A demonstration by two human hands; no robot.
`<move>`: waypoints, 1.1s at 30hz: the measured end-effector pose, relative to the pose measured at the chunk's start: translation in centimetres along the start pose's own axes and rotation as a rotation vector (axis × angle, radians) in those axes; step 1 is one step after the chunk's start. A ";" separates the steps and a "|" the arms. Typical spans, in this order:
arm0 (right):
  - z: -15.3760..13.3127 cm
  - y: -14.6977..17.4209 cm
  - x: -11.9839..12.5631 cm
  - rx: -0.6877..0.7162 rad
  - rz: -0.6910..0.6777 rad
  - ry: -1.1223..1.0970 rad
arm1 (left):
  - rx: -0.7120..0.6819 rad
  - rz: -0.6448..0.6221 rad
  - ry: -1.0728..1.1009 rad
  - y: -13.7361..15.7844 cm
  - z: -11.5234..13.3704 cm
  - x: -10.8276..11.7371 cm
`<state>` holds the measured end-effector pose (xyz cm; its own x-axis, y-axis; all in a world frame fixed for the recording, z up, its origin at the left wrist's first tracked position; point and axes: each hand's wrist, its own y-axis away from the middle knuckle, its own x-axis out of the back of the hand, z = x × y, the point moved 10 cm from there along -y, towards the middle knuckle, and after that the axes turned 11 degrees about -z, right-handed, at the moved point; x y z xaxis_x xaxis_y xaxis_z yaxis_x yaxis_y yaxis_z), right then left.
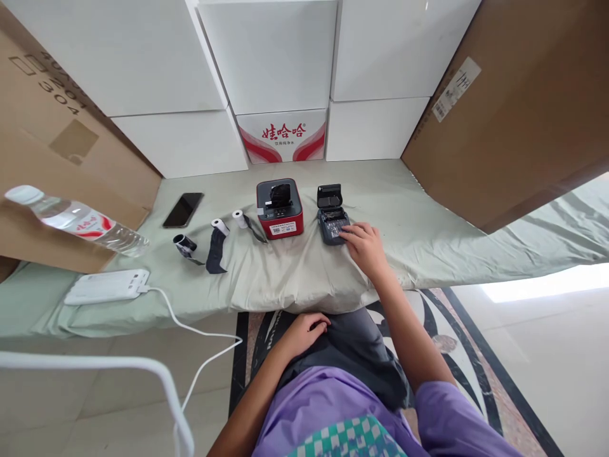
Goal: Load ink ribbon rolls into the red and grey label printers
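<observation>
A small black portable printer (pixel 332 225) sits on the cloth-covered table with its lid (pixel 329 192) raised. My right hand (pixel 364 244) has its fingers on the printer's front right part, fingertips over the panel with printed text. My left hand (pixel 307 331) lies on my lap below the table edge, loosely curved and holding nothing. Left of the printer stands a red and black boxy device (pixel 280 209) with dark, glossy material on top. Farther left are a small white roll (pixel 239 219), a roll with a dark strip (pixel 217 244) hanging forward, and a dark-wrapped roll (pixel 184 244).
A phone (pixel 183 210), a water bottle (pixel 80 219) and a white power bank (pixel 108 287) with a white cable (pixel 200 331) occupy the left side. White boxes (pixel 271 57) are stacked behind. Large cardboard cartons flank the table, left (pixel 61 139) and right (pixel 514 108).
</observation>
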<state>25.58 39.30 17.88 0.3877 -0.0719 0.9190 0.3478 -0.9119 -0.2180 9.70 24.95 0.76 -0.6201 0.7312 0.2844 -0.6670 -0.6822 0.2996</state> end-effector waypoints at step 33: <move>-1.3 -5.5 2.4 -0.038 -0.086 -0.058 | 0.024 -0.006 -0.023 -0.2 -0.2 0.2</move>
<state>23.49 43.65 21.72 0.4069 0.0301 0.9130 0.3500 -0.9283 -0.1254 9.61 25.21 0.56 -0.6059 0.7354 0.3034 -0.6606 -0.6776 0.3232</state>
